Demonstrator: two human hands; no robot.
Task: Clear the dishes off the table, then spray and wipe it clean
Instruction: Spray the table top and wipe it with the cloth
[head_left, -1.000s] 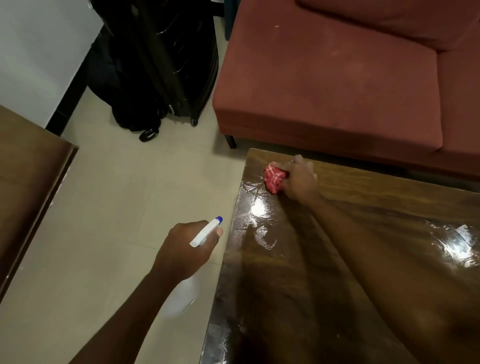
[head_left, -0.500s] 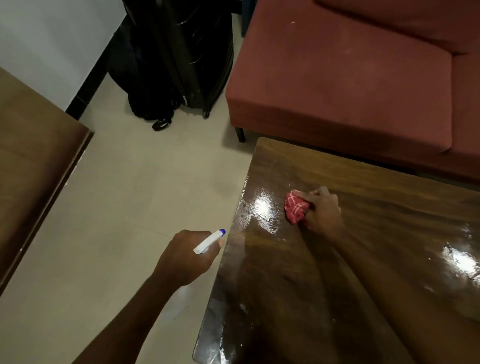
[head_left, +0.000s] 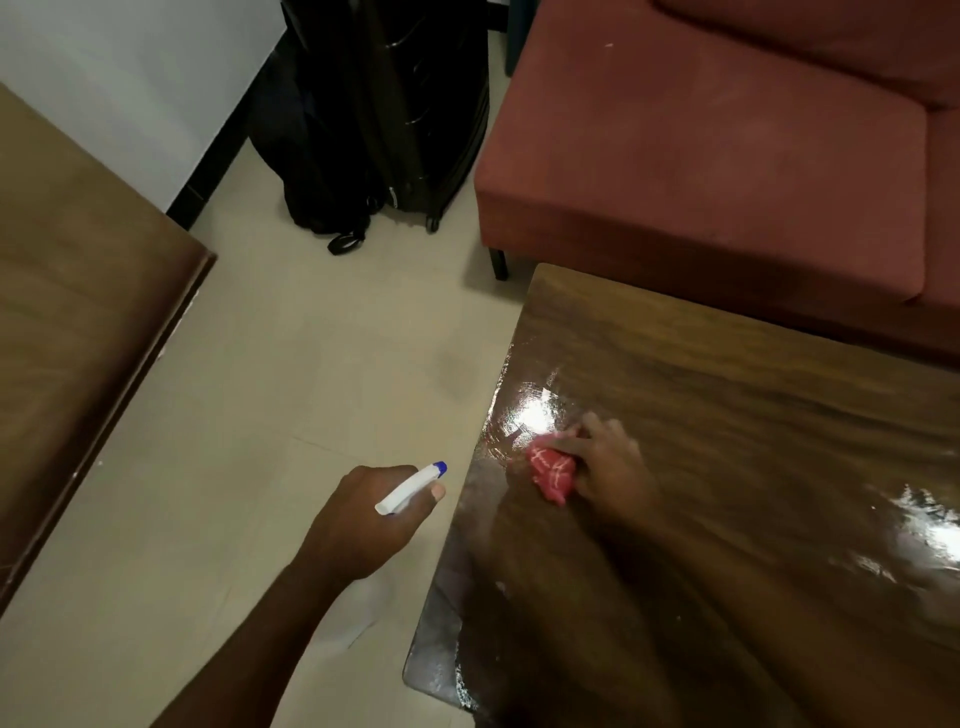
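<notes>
The table (head_left: 753, 415) is shining wet, with glare near its left edge and at the right. A red sofa (head_left: 701, 156) is standing just behind it. A black suitcase (head_left: 415, 104) and backpack (head_left: 311, 171) are sitting by the wall, and a 2nd wooden top (head_left: 78, 338) is lying at left across the floor (head_left: 311, 389). The right hand (head_left: 608, 467) is grasping a red cloth (head_left: 550, 473) on the table near the left edge. The left hand (head_left: 363, 519) is gripping the spray bottle (head_left: 410, 488) over the floor. Over the last 1 s the cloth has been sliding back from the far corner.
</notes>
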